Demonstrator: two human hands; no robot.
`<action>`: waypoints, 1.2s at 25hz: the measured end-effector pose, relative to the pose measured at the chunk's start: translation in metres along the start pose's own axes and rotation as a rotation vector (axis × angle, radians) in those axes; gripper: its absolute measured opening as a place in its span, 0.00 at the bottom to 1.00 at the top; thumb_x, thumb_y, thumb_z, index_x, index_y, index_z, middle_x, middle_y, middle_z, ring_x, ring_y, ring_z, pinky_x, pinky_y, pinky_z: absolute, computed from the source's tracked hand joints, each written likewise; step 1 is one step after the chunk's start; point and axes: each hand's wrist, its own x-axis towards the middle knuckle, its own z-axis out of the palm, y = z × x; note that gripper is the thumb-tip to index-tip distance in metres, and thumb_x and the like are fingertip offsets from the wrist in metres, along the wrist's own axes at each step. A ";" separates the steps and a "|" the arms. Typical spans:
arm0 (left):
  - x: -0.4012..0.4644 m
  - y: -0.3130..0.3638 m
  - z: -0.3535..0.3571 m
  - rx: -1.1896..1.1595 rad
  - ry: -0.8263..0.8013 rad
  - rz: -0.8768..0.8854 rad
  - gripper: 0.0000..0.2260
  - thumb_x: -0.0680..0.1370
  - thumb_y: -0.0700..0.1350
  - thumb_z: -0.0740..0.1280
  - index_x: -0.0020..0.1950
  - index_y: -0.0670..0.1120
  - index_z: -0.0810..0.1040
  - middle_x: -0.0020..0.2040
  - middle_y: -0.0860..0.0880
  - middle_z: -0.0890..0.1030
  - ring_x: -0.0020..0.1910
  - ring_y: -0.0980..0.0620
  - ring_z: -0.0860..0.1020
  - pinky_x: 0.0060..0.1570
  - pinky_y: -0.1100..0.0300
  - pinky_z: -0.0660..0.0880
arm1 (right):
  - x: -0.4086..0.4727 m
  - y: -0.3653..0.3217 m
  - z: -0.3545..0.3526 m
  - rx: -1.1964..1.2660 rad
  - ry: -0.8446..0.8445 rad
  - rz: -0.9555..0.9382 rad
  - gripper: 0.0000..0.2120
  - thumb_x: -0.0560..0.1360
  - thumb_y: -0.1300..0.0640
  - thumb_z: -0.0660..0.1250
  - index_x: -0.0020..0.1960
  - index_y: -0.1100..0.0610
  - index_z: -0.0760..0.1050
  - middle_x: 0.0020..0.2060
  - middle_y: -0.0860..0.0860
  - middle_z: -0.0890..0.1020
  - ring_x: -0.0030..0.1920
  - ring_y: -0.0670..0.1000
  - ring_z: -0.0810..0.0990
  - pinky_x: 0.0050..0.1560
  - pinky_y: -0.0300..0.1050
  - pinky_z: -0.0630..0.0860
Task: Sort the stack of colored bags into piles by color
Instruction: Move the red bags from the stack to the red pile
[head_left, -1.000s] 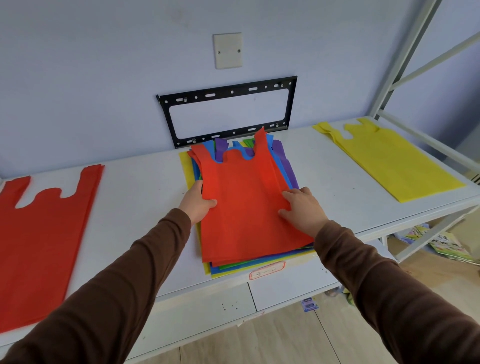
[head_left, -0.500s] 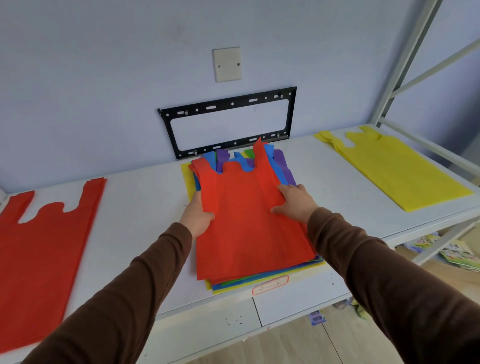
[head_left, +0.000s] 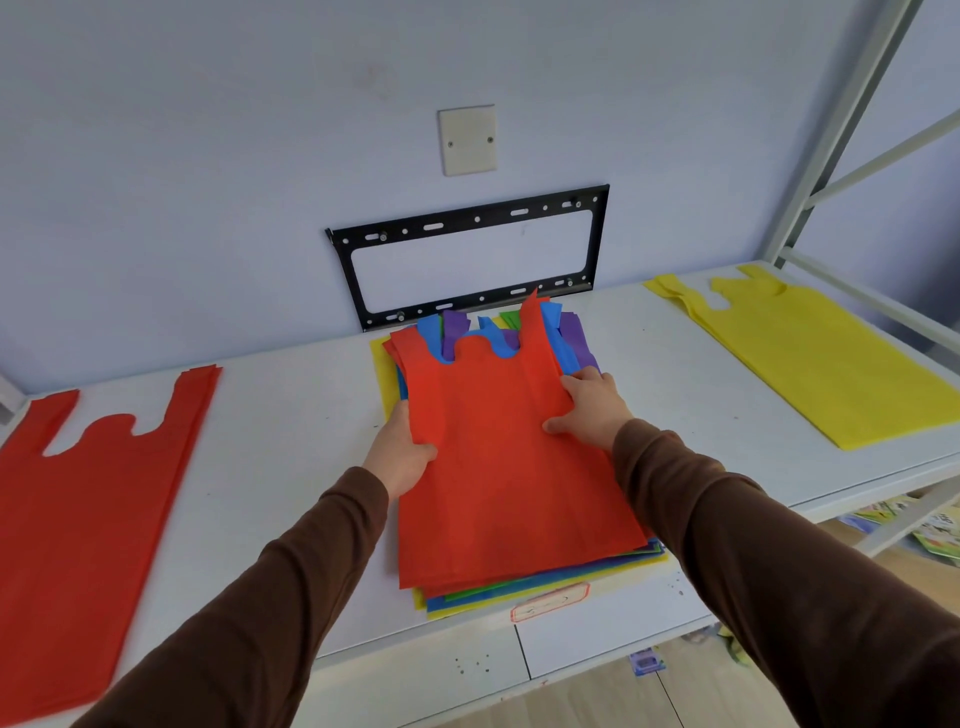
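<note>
A mixed stack of bags (head_left: 540, 587) lies in the middle of the white table (head_left: 291, 447), with blue, purple, green and yellow edges showing. A red bag (head_left: 509, 467) is on top of it. My left hand (head_left: 402, 452) pinches the red bag's left edge, thumb on top. On the bag's right side, my right hand (head_left: 589, 410) grips the edge with fingers curled. A pile of red bags (head_left: 78, 509) lies at the far left. A yellow bag pile (head_left: 821, 358) lies at the far right.
A black metal bracket (head_left: 467, 260) is fixed to the wall just behind the stack, below a blank wall plate (head_left: 466, 139). A white metal frame (head_left: 841, 124) rises at the right. Papers (head_left: 930, 525) lie on the floor under the table's right end.
Both hands slid up the red bag's sides and closed on its edges. The bag's left side has lifted slightly off the stack.
</note>
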 end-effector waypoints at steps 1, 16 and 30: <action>0.000 0.000 0.000 -0.002 0.000 0.000 0.26 0.75 0.33 0.64 0.71 0.48 0.65 0.58 0.46 0.78 0.55 0.45 0.79 0.61 0.49 0.75 | 0.000 0.000 0.001 0.006 0.007 -0.001 0.25 0.68 0.46 0.73 0.60 0.57 0.74 0.61 0.57 0.71 0.62 0.59 0.66 0.64 0.51 0.69; -0.002 -0.010 -0.003 -0.014 0.085 0.011 0.33 0.73 0.45 0.71 0.75 0.49 0.61 0.64 0.46 0.72 0.59 0.46 0.76 0.64 0.48 0.73 | -0.074 0.005 -0.024 1.108 -0.294 0.123 0.32 0.76 0.72 0.60 0.74 0.45 0.65 0.58 0.51 0.82 0.43 0.49 0.84 0.42 0.42 0.82; -0.024 0.002 0.001 -0.764 -0.229 -0.290 0.37 0.74 0.67 0.64 0.78 0.60 0.52 0.72 0.51 0.71 0.59 0.43 0.81 0.55 0.41 0.78 | -0.105 0.024 -0.046 1.486 -0.316 0.312 0.24 0.75 0.72 0.60 0.66 0.54 0.74 0.53 0.57 0.82 0.35 0.50 0.83 0.34 0.42 0.83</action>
